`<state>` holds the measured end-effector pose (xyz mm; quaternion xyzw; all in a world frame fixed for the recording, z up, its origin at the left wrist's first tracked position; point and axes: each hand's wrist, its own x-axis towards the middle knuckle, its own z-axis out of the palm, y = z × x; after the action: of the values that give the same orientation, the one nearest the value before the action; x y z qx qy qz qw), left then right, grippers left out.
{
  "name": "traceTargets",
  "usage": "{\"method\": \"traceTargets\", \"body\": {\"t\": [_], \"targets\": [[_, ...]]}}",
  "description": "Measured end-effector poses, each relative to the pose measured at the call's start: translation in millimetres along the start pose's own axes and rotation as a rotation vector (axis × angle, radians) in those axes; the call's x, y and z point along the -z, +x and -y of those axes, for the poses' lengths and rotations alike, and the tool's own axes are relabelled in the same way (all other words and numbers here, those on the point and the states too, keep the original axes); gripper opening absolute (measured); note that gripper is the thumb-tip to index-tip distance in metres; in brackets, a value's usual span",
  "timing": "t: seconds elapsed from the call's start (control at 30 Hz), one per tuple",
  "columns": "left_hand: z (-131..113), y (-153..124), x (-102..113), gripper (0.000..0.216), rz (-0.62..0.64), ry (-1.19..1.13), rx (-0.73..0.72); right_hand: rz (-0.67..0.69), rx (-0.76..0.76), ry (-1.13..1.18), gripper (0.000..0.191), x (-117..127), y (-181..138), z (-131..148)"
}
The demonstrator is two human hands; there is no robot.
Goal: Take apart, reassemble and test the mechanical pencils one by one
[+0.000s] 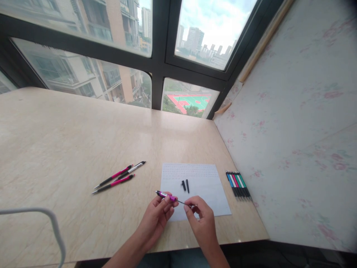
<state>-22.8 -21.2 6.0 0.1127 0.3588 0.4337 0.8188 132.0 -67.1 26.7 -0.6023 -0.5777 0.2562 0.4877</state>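
Observation:
Between the fingers of my left hand [158, 214] is a purple pen barrel [170, 198] with a dark clip end pointing left. A thin dark refill [180, 202] sticks out of the barrel's right end. My right hand [201, 216] pinches the far end of that refill, its tip partly hidden by the fingers. Both hands are above the near edge of a white sheet of paper [214, 197] with rows of writing along its top. Just beyond them, two small black pen parts [187, 186] lie on the sheet, side by side.
Left on the marbled tabletop [83, 141] lie three pens [117, 182], two pink and one white, with black grips. A row of several coloured pens [238, 185] lies by the wallpapered wall [292, 149]. A grey cable [52, 223] curves at lower left. Windows stand behind.

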Motion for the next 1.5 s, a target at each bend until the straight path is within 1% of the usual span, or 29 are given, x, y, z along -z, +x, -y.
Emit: {"method": "traceTargets", "body": {"t": [0.1,0.17,0.23,0.3,0.4,0.47,0.53,0.73,0.87,0.93,1.0,1.07,1.17,1.27,1.37,1.5], "targets": [[0.3,-0.1,-0.5,0.014,-0.005,-0.001,0.007,0.008,-0.017,0.024,0.008,-2.4,-2.8,-3.4],[0.1,-0.2,-1.0,0.014,-0.018,-0.016,0.007,0.03,-0.03,0.026,0.016,-2.7,-3.6,-7.6],[-0.7,-0.2,-1.7,0.013,-0.033,-0.037,0.003,0.05,-0.048,-0.018,0.023,-1.2,-1.8,-13.9],[-1.8,-0.1,-2.3,0.011,-0.043,-0.053,-0.002,0.029,-0.065,-0.14,0.023,1.4,3.5,-22.1],[-3.0,0.4,-2.3,0.01,-0.048,-0.059,-0.014,-0.046,-0.081,-0.408,0.019,3.4,17.7,-34.5],[-3.2,0.9,-1.8,0.01,-0.052,-0.056,-0.02,-0.049,-0.109,-0.56,0.017,1.9,29.0,-39.9],[-3.1,1.6,-0.9,0.012,-0.054,-0.05,-0.02,-0.022,-0.158,-0.669,0.015,-1.4,39.5,-41.7],[-3.5,3.3,1.0,0.018,-0.042,-0.037,-0.03,0.099,-0.314,-0.847,0.009,-10.3,57.9,-37.4],[-4.6,2.3,-0.7,0.017,-0.057,-0.031,-0.041,0.121,-0.34,-0.907,0.007,-10.2,62.2,-35.3],[-5.1,1.8,-1.5,0.017,-0.066,-0.026,-0.042,0.098,-0.325,-0.894,0.008,-6.6,61.8,-33.9],[-5.6,1.6,-1.8,0.017,-0.073,-0.019,-0.042,0.057,-0.32,-0.819,0.009,0.5,58.3,-32.6],[-6.2,2.0,-1.3,0.015,-0.079,-0.013,-0.046,0.027,-0.32,-0.65,0.01,10.4,50.7,-31.7],[-6.4,3.4,0.2,0.013,-0.086,-0.013,-0.064,0.047,-0.3,-0.28,0.017,26.6,32.5,-31.3],[-5.3,5.1,2.7,0.014,-0.088,-0.011,-0.087,0.052,-0.314,-0.055,0.025,38.7,12.5,-29.3],[-3.7,6.2,5.2,0.016,-0.09,0.002,-0.1,0.031,-0.299,0.008,0.027,43.7,-0.3,-23.8],[-3.2,5.9,5.4,0.019,-0.079,0.022,-0.114,0.001,-0.207,-0.032,0.022,41.4,-2.2,-11.9]]}}
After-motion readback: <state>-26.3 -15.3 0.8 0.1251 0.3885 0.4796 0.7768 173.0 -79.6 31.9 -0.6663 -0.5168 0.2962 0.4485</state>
